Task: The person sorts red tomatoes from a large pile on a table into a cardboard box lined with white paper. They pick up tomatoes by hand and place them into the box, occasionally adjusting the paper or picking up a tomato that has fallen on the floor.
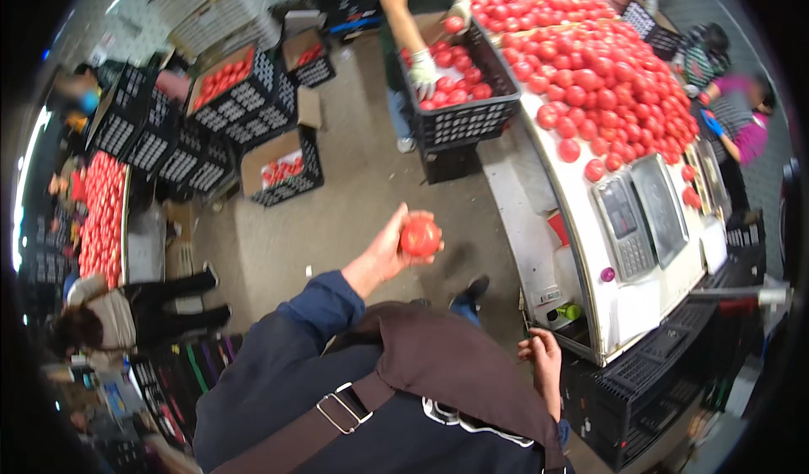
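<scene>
My left hand (385,246) is raised over the floor, fingers wrapped around one ripe red tomato (420,236). Low on the right, my right hand (545,355) hangs beside the near corner of a white-topped sorting table (536,148). Its fingers are loosely curled, and I see nothing in them. Across that table spreads a large heap of tomatoes (607,95). On its nearer part sit a grey digital scale (622,227) and white paper (629,313). Beyond my left hand, a black plastic crate (468,120) lined with cardboard holds tomatoes.
A co-worker's gloved hands (422,72) are at that crate, one with a tomato. More crates (278,170) stand on the floor to the left. Stacked black crates (167,151) and another tomato-covered table (126,234) lie farther left. Black crates (632,385) adjoin the table's near end.
</scene>
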Available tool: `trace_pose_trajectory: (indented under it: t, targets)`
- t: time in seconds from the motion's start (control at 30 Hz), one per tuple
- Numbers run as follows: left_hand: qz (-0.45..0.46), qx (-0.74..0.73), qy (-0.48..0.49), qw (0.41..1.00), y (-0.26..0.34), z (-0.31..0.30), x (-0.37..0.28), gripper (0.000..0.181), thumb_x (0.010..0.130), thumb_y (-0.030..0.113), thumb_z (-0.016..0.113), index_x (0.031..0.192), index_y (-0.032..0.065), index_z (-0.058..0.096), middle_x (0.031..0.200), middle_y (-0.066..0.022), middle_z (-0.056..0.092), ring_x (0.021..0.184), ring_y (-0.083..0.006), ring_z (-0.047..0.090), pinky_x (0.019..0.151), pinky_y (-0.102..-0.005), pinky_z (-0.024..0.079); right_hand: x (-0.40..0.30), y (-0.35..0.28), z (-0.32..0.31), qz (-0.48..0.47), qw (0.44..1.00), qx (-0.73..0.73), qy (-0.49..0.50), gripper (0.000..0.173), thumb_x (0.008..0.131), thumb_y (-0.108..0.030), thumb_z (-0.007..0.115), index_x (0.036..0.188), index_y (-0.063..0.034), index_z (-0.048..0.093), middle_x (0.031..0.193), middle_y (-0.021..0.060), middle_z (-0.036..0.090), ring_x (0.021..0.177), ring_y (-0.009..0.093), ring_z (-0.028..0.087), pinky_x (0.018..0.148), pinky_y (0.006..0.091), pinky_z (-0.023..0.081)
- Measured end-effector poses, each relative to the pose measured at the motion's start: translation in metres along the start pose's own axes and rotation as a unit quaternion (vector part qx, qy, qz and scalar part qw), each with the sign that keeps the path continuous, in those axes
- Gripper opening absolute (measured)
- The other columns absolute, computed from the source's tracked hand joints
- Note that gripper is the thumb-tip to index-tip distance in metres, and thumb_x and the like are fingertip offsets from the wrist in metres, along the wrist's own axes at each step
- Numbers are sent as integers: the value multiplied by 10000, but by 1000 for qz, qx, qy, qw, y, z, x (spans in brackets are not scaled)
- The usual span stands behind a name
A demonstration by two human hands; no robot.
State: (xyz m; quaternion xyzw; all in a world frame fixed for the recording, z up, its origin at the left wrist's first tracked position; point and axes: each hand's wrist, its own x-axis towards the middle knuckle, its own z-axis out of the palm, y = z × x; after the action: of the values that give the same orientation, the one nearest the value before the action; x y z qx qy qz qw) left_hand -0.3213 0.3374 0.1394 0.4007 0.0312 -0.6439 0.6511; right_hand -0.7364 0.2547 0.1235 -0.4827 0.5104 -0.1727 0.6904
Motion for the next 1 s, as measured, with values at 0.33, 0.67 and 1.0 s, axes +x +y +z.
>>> trace_pose_trajectory:
  t: [0.33,0.67,1.0]
  targets:
    - [218,-103,86,967,50,49,21,574,1021,545,298,1294,84,506,1300,-143,536,1153,-294,555,930,-512,491,176,-119,-36,14,987,-92,-132,271,996,-209,534,1199,-32,563,883,67,647,715,121,604,689,263,510]
    - [172,-129,288,933,10,13,49,335,984,374,485,1220,138,522,1086,-115,642,920,-282,666,638,-334,538,304,-158,-27,56,953,-167,-247,225,991,-202,499,1135,-47,574,850,74,654,682,144,613,658,285,516]
    - [210,-291,503,786,57,-191,25,341,989,352,413,1148,78,538,1153,-144,596,955,-317,635,694,-467,600,350,-178,34,94,938,-193,-272,210,986,-171,496,1132,-38,567,845,91,643,660,154,602,613,279,500]
